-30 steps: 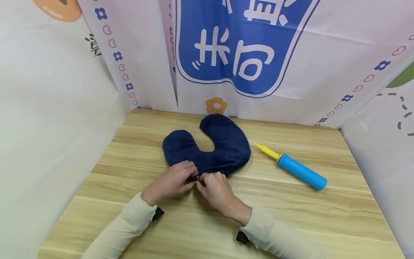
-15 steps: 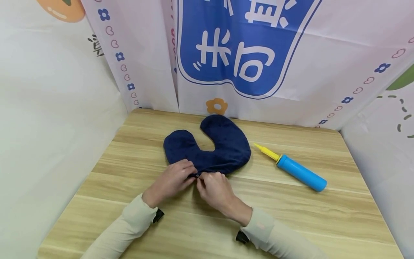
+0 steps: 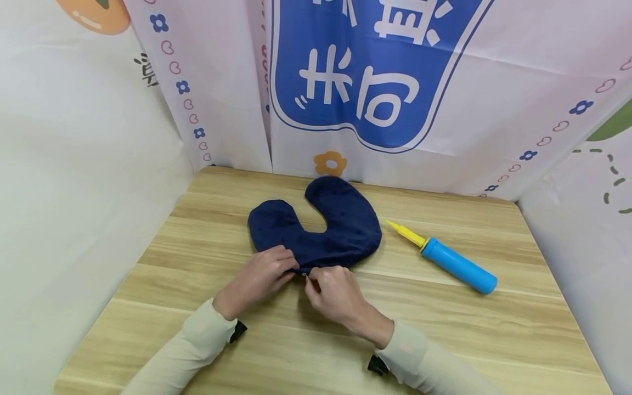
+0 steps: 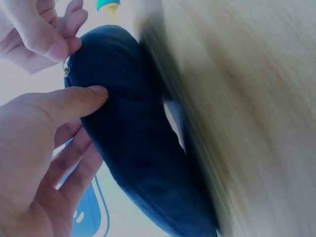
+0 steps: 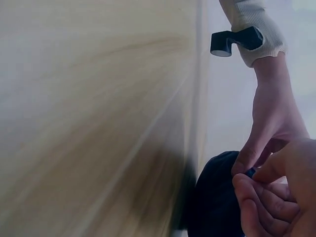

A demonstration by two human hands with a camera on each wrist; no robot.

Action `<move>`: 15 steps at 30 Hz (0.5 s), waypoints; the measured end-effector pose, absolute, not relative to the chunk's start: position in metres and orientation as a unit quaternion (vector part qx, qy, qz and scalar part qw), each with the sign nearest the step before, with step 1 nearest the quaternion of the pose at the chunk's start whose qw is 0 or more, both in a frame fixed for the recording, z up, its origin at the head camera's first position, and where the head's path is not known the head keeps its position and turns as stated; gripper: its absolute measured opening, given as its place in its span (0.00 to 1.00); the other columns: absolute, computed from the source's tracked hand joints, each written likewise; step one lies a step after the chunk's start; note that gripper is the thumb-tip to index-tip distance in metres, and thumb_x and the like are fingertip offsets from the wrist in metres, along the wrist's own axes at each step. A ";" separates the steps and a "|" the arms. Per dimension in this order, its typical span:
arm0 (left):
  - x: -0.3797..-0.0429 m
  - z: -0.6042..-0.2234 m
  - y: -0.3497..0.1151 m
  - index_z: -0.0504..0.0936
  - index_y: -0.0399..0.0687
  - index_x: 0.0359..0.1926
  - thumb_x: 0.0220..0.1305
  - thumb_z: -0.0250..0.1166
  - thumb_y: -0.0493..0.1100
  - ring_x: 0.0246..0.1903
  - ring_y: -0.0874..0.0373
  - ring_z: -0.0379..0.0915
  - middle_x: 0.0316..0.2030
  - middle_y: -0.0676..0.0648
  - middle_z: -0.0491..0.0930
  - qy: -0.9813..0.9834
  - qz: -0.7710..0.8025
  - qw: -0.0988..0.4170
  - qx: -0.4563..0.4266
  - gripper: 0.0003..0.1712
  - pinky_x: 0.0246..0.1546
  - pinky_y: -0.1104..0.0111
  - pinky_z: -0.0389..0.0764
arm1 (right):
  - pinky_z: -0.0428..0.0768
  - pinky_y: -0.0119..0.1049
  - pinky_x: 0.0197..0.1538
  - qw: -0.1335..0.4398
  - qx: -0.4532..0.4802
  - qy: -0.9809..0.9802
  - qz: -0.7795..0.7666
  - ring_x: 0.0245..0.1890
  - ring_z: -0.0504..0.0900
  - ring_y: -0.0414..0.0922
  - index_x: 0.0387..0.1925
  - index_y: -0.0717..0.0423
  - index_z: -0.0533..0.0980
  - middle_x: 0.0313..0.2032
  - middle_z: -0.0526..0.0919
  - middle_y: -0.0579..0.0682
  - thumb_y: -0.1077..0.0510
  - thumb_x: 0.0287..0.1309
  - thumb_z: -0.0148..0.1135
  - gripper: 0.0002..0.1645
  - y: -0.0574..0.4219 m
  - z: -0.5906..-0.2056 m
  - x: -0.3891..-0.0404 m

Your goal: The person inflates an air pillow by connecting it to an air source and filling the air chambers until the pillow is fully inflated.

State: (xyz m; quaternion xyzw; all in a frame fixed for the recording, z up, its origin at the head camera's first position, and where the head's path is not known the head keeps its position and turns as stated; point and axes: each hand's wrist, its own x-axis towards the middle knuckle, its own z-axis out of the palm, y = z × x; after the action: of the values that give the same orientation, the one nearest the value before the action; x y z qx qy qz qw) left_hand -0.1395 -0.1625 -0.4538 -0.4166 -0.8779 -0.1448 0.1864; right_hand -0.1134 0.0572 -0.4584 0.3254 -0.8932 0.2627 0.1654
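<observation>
Right hand (image 3: 337, 294) slid right, pinching zipper pull (image 4: 66, 69); left hand (image 3: 259, 277) pinches pillow (image 3: 323, 247) just ahead

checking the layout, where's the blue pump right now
In the head view, the blue pump lies on the right of the table, its yellow tip near the navy pillow.
</observation>
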 end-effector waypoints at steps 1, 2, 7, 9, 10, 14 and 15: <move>-0.139 -0.453 -0.163 0.88 0.48 0.36 0.55 0.81 0.34 0.37 0.60 0.79 0.36 0.53 0.86 -0.878 -0.143 0.185 -0.418 0.10 0.39 0.69 0.84 | 0.77 0.26 0.24 0.167 0.326 -0.893 0.262 0.18 0.79 0.35 0.22 0.49 0.82 0.18 0.82 0.41 0.61 0.61 0.71 0.12 0.059 -0.459 -0.114; -0.139 -0.453 -0.163 0.88 0.48 0.35 0.55 0.81 0.35 0.36 0.60 0.78 0.36 0.54 0.86 -0.878 -0.141 0.183 -0.419 0.10 0.39 0.69 0.84 | 0.76 0.26 0.23 0.169 0.325 -0.893 0.263 0.18 0.79 0.34 0.22 0.49 0.82 0.17 0.82 0.41 0.61 0.60 0.71 0.12 0.061 -0.460 -0.114; -0.139 -0.454 -0.168 0.88 0.47 0.34 0.55 0.81 0.34 0.35 0.60 0.77 0.34 0.54 0.85 -0.880 -0.137 0.185 -0.415 0.10 0.38 0.69 0.84 | 0.69 0.22 0.21 0.154 0.309 -0.899 0.270 0.16 0.73 0.30 0.20 0.47 0.82 0.15 0.79 0.38 0.61 0.59 0.71 0.13 0.078 -0.464 -0.116; -0.139 -0.453 -0.170 0.88 0.47 0.34 0.54 0.82 0.34 0.35 0.59 0.78 0.34 0.53 0.85 -0.881 -0.140 0.189 -0.412 0.10 0.39 0.68 0.84 | 0.68 0.21 0.21 0.143 0.297 -0.904 0.270 0.16 0.71 0.29 0.20 0.47 0.82 0.15 0.79 0.37 0.61 0.59 0.71 0.13 0.088 -0.465 -0.118; -0.139 -0.453 -0.172 0.88 0.47 0.34 0.53 0.82 0.34 0.35 0.59 0.78 0.34 0.53 0.85 -0.881 -0.142 0.191 -0.408 0.11 0.39 0.67 0.84 | 0.68 0.21 0.21 0.139 0.290 -0.908 0.268 0.16 0.70 0.28 0.20 0.47 0.82 0.16 0.79 0.37 0.61 0.59 0.70 0.13 0.093 -0.465 -0.119; -0.137 -0.453 -0.177 0.89 0.45 0.36 0.53 0.82 0.34 0.38 0.57 0.79 0.36 0.51 0.86 -0.888 -0.140 0.184 -0.398 0.11 0.42 0.65 0.86 | 0.71 0.22 0.23 0.113 0.273 -0.916 0.273 0.18 0.71 0.26 0.22 0.48 0.84 0.18 0.82 0.37 0.61 0.61 0.71 0.12 0.110 -0.466 -0.126; -0.137 -0.453 -0.178 0.88 0.45 0.38 0.54 0.82 0.35 0.39 0.57 0.80 0.38 0.51 0.86 -0.890 -0.136 0.180 -0.397 0.12 0.42 0.65 0.86 | 0.72 0.22 0.24 0.104 0.275 -0.915 0.278 0.18 0.72 0.26 0.23 0.49 0.84 0.19 0.83 0.38 0.61 0.62 0.70 0.11 0.113 -0.466 -0.127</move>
State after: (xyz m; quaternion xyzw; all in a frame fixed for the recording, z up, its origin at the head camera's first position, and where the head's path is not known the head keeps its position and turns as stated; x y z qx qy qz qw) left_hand -0.1365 -0.1775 -0.4530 -0.3972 -0.8897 -0.1357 0.1796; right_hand -0.1270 0.1127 -0.4659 0.2750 -0.9146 0.2776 0.1043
